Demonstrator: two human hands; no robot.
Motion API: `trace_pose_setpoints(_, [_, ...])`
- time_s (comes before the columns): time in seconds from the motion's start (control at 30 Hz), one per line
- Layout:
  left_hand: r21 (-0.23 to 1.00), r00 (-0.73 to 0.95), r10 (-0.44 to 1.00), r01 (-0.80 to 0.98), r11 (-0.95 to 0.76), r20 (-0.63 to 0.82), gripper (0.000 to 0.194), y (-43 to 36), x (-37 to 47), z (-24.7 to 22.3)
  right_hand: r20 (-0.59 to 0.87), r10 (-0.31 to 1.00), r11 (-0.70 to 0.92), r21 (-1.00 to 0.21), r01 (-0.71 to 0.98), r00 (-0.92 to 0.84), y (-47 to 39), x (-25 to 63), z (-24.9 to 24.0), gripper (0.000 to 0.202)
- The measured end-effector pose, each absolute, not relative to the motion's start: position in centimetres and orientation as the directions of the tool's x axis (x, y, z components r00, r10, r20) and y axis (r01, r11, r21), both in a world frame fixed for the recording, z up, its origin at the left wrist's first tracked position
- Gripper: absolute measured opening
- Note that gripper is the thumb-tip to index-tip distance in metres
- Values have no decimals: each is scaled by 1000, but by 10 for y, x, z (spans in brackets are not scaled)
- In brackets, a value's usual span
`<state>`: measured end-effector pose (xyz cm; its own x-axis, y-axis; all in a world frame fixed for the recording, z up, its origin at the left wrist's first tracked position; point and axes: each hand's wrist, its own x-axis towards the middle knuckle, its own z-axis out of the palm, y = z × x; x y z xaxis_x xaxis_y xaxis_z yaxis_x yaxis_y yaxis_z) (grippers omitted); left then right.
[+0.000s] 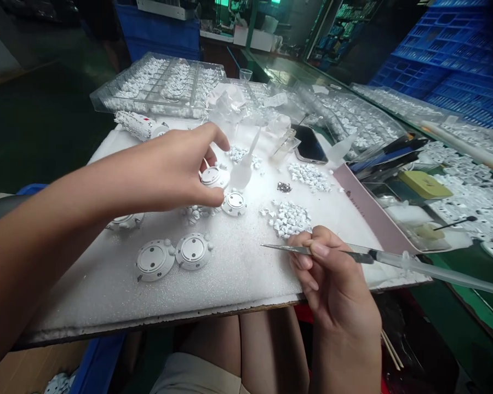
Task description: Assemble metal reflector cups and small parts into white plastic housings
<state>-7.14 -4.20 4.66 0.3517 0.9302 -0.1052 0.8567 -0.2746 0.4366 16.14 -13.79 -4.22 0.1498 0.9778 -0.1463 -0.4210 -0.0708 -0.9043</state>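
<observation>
1. Left hand covers part of the raised disc.
2. Forearm hides most of another disc.
3. Right hand masks the pointed tool's middle.
4. Dark bits: too small to identify.
5. Blue crates run off the right edge.
6. Background person: dim, cut off above.

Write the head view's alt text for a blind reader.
A person's left hand curls around a round white part; the right hand holds a pointed metal tool, above white foam bearing similar parts and piles of tiny pieces.

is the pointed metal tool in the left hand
No, the right hand holds the pointed metal tool, while the left hand is at a round white part.
</observation>
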Motion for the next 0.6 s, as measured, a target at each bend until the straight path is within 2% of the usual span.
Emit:
trace_pose_setpoints(0.2, [489,399,913,815,-312,-83,73,-34,-74,36,-110,986,-45,-905,-423,128,-139,163,-43,22])
trace_pose_setpoints(0.4, [522,319,948,812,-263,-19,68,-29,-78,37,-92,984,-21,-911,-412,153,-140,163,-41,26])
trace_pose_setpoints(0.5, [533,396,917,786,-312,-46,66,-32,-81,43,-94,986,-23,-899,-437,141,-140,164,-42,27])
trace_pose_setpoints(0.6, [506,458,877,796,-332,-145,56,-45,-77,55,-64,990,5,-874,-486,125,-143,165,-44,26])
